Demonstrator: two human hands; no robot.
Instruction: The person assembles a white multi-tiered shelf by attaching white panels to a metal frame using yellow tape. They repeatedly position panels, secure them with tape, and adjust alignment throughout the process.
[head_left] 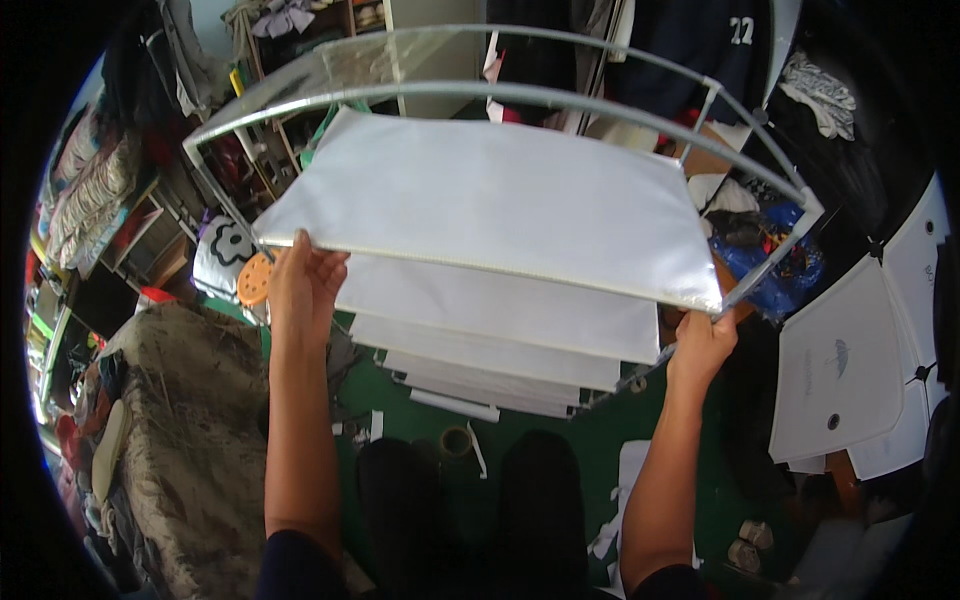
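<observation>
A tall rack of grey metal tubing (pixel 540 95) stands in front of me, with several white shelves stacked one below another. My left hand (pixel 305 285) pinches the near left edge of the top white shelf (pixel 490 200), thumb along its rim and fingers curled beneath. At the near right corner my right hand (pixel 703 340) is closed round the same shelf, next to the metal upright; part of its fingers is hidden. The shelf looks smooth and sheet-like, with a seam along its front edge. Lower white shelves (pixel 500 300) show below it.
A camouflage-patterned cover (pixel 190 420) lies over something at left. White boxes (pixel 845 370) stand at right. On the green floor are a tape roll (pixel 456 441) and white scraps (pixel 627 490). Clothes (pixel 820 95) hang behind; a blue plastic bag (pixel 775 260) lies beyond the rack.
</observation>
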